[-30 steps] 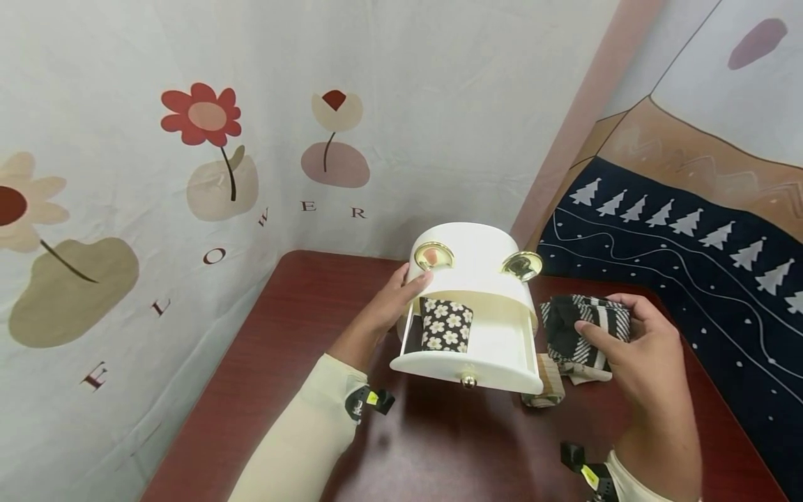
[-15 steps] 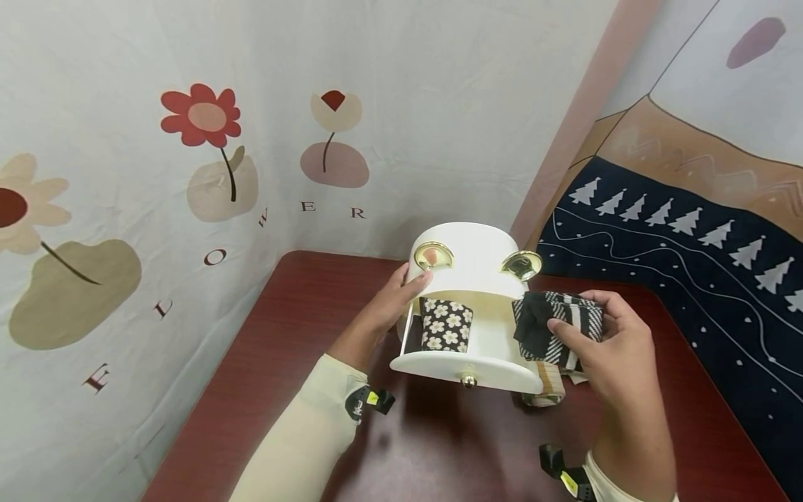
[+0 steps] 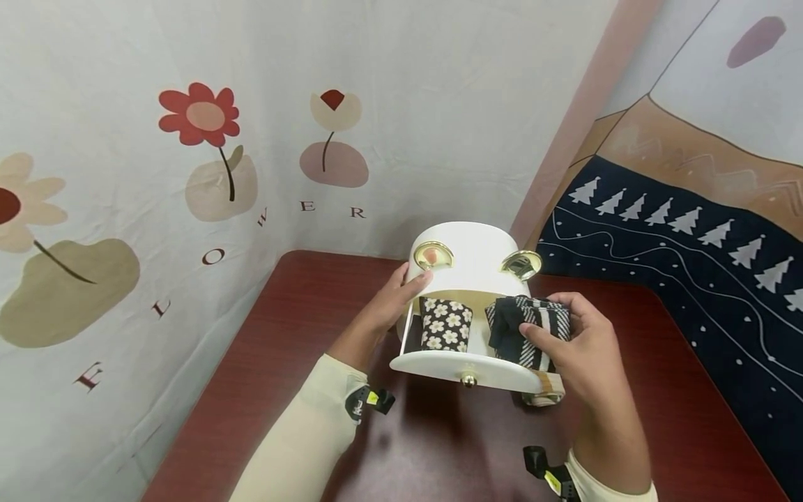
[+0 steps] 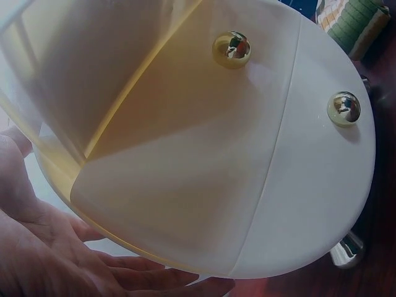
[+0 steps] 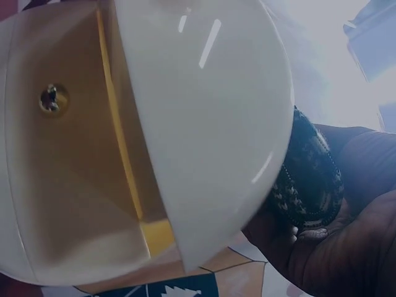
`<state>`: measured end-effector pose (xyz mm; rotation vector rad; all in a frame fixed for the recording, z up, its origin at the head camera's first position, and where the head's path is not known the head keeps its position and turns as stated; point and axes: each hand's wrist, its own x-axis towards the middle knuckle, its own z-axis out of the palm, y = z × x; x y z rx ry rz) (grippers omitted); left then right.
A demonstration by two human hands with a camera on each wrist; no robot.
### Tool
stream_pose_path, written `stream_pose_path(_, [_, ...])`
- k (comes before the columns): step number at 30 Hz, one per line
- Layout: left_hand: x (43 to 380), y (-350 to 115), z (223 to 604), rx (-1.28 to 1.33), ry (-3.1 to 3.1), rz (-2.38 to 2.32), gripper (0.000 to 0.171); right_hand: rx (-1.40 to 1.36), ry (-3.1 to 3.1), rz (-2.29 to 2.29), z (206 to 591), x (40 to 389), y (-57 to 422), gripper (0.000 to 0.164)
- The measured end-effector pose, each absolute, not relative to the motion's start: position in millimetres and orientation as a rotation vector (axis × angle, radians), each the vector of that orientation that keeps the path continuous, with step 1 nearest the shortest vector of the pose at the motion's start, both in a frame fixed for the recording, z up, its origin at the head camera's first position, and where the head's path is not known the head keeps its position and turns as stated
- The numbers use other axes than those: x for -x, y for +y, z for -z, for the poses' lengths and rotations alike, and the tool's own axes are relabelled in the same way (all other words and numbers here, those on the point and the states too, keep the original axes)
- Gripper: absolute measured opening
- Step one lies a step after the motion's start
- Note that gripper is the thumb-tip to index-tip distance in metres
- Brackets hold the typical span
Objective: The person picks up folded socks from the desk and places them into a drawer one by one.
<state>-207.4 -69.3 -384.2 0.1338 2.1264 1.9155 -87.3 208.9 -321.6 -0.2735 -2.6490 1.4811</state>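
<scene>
A white rounded cabinet (image 3: 467,244) with two gold ear-like discs stands on the table, its upper drawer (image 3: 439,364) pulled out. My left hand (image 3: 390,301) rests along the cabinet's left side, thumb near the gold disc; its fingers (image 4: 142,269) lie nearly straight against the curved wall in the left wrist view. With my right hand (image 3: 586,345) I pinch folded black-and-white patterned socks (image 3: 507,328), thumb in front, over the drawer's right part. In the right wrist view these socks (image 5: 309,173) are partly hidden by the drawer front. Folded black floral socks (image 3: 445,324) sit at the drawer's left.
A beige rolled bundle (image 3: 544,396) lies by the cabinet's front right corner; a green ribbed roll (image 4: 356,28) shows in the left wrist view. Another drawer with a gold knob (image 4: 344,109) is below. Printed cloth walls (image 3: 433,139) stand behind the red-brown table (image 3: 288,321).
My right hand has moved left with the patterned socks, from beside the cabinet to over the drawer's right part. My left hand and the cabinet have stayed put.
</scene>
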Motion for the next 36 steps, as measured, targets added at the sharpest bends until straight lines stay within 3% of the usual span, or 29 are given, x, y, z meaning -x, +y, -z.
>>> stream_pose_path(20, [210.7, -70.9, 385.8, -0.138, 2.120, -1.916, 0.089, 0.264, -2.821, -1.349, 330.6, 103.1, 177.5, 0.068])
stream_pose_path(36, [211.5, -69.8, 385.5, -0.158, 2.115, -1.922, 0.087, 0.068, -2.957, -1.135, 319.9, 89.4, 185.7, 0.064])
